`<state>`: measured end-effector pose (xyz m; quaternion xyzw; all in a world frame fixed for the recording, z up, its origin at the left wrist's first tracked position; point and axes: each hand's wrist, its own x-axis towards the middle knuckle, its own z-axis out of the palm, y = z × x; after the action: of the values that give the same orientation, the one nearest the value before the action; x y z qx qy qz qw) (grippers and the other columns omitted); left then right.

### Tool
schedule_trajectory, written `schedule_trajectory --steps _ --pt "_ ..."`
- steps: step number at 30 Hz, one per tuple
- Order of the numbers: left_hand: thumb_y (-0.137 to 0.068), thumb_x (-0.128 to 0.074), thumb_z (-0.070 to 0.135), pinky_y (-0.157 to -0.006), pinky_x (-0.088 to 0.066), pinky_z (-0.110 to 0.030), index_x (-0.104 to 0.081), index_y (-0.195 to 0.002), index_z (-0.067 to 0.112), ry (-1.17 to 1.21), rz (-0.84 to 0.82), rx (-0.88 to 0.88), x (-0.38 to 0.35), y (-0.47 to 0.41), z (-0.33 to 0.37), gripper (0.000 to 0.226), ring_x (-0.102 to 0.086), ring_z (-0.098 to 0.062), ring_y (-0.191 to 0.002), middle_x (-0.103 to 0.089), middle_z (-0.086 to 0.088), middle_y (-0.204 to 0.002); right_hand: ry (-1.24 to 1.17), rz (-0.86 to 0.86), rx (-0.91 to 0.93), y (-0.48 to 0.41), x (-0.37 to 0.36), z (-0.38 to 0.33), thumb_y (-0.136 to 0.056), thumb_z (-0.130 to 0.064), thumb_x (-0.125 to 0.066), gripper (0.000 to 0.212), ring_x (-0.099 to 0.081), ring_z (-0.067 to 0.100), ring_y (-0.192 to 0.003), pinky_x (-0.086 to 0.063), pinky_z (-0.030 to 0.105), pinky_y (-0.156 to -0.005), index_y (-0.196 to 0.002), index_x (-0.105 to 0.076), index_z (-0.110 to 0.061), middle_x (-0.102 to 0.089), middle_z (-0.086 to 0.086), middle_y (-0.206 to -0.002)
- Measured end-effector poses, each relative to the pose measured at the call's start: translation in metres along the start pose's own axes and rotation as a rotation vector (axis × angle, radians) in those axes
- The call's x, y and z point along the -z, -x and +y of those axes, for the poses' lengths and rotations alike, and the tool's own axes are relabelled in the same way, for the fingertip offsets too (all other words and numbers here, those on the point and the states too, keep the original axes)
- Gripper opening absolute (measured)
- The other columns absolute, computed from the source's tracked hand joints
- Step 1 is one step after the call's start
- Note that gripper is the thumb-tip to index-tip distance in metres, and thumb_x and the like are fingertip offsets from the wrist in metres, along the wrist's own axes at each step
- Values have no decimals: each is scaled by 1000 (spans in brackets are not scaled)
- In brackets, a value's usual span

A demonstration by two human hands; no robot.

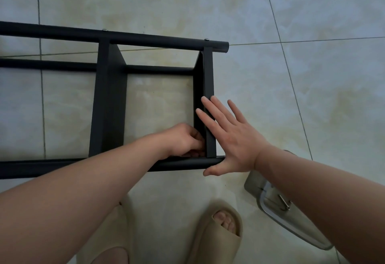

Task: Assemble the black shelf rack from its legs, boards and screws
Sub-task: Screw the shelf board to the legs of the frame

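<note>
Both hands at the rack's (108,101) end board (208,72), on the tiled floor (312,76)

The rack lies on its side across the left half of the floor, far leg (145,39) and near leg (41,168) running left to right, two boards joined between them; a screw (206,39) shows on the far leg above the end board. The left hand (183,140) is curled tight in the inner corner where the end board meets the near leg; I cannot tell whether it pinches anything. The right hand (231,138) is spread flat, fingers straight on the board's outer edge, thumb below the near leg's tip, gripping nothing. Beige slippers (218,232) stand at the floor's near edge, a steel tray (291,222) to their right
</note>
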<state>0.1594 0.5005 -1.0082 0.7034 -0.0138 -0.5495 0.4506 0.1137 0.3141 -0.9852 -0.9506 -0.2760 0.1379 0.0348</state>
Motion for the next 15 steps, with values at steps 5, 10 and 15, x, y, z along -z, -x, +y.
schedule_trajectory --steps 5,10,15 --pt "-84 -66 1 -59 -44 -26 -72 -78 9 44 -3 21 -1 -5 -1 12 -55 -22 -66 -65 -10 -72 44 -1 2 0 -1 0 -71 -98 -35 131 5 31 -157 -10 59 -124 -162 -7 -9 5 14 -170" --pt "-83 -67 -2 -59 -48 -21 -74 -82 11 81 -47 28 1 -6 -5 15 -62 -16 -60 -69 -6 -69 57 -3 -2 1 0 0 -71 -97 -34 132 4 32 -157 -11 59 -124 -162 -7 -5 3 15 -169" --pt "-84 -66 -8 -61 -52 -19 -74 -102 0 162 -82 15 3 -4 -7 21 -67 -12 -64 -72 -8 -79 62 -3 0 1 0 -1 -72 -97 -35 131 4 32 -157 -12 59 -124 -162 -8 -5 2 15 -169"
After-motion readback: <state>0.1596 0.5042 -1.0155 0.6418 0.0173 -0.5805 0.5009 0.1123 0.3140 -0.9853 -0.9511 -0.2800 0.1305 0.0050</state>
